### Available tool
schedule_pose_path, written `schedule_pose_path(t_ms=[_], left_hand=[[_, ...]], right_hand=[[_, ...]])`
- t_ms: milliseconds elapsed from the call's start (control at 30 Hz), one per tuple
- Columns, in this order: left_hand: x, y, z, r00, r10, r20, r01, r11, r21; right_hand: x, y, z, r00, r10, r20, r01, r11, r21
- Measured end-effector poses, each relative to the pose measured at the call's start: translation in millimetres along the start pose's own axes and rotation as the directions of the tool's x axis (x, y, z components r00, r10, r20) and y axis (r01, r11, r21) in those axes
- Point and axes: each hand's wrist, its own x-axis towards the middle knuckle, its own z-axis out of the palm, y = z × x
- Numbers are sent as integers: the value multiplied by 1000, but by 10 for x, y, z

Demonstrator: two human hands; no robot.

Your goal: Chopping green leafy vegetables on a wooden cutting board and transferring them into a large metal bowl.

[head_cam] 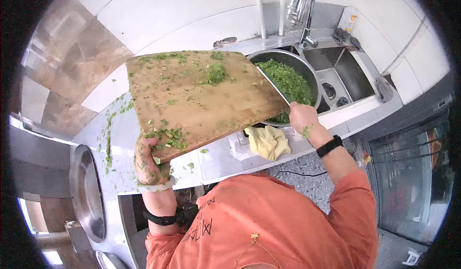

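Note:
My left hand [153, 161], dotted with green bits, grips the near left corner of a wooden cutting board [201, 100]. The board is held up over the counter, its right end reaching over the rim of a large metal pot [316, 76]. Chopped leafy greens [286, 80] lie in the pot, and more scraps cling to the board, with a small clump [216, 73] near its far edge. In my right hand [304, 118] is a knife, whose narrow blade [272, 83] runs along the board's right edge. Its handle is hidden in my fist.
Behind the pot stands a chrome faucet [306, 20] beside a steel sink basin [338, 74]. A yellow cloth [268, 143] lies at the counter's front edge. Green scraps [108, 139] litter the counter at left, near a large round metal pan [87, 193]. A glass-fronted cabinet [410, 179] stands at right.

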Motion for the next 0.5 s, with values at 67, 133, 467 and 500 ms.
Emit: schedule_pose_path(t_ms=[67, 133, 467, 500], left_hand=[[-13, -12, 143, 992, -4, -127, 12, 998, 63], [-33, -12, 298, 986, -24, -167, 48, 989, 141], [-236, 62, 320, 997, 78, 0, -77, 983, 165], [-285, 85, 331, 996, 83, -37, -76, 983, 167]], right_hand=[[-83, -209, -305, 997, 64, -47, -60, 996, 68], [-190, -581, -639, 994, -94, -52, 99, 991, 85], [9, -1366, -626, 922, -386, -26, 386, 917, 97], [95, -1277, -577, 942, -333, 45, 326, 938, 118]])
